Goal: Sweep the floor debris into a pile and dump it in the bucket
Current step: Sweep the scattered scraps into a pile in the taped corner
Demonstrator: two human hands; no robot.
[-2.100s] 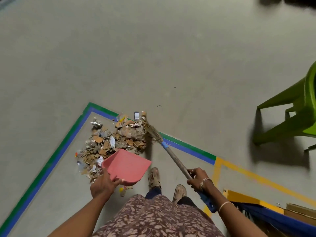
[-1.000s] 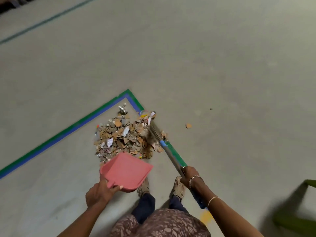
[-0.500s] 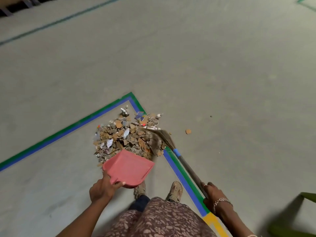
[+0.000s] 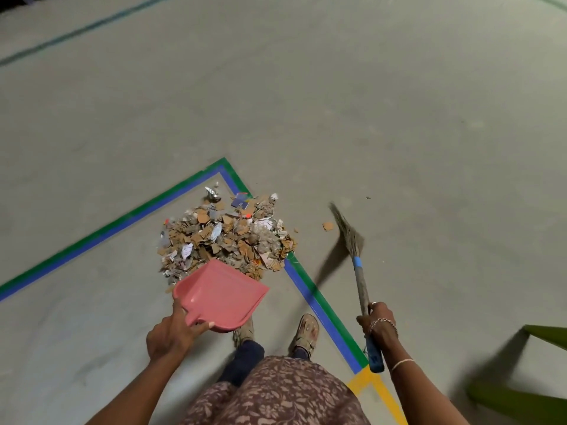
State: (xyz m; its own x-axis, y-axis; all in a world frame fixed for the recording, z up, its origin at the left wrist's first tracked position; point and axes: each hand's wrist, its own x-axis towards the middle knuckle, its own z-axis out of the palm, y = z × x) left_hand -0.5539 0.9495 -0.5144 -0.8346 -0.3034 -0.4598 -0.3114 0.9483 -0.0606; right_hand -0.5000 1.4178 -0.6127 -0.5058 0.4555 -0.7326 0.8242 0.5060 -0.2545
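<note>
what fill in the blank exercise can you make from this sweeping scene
1. The left hand holds a ____ dustpan.
2. The right hand holds the broom, whose bristles are to the ____ of the pile.
3. The pile lies at a corner of green and ____ tape.

Missing words: pink; right; blue

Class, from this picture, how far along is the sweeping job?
Done: most debris sits in a pile. In hand: left hand holds the dustpan at its edge; right hand holds the broom near a stray scrap. Left: scooping, dumping; no bucket is visible.
</note>
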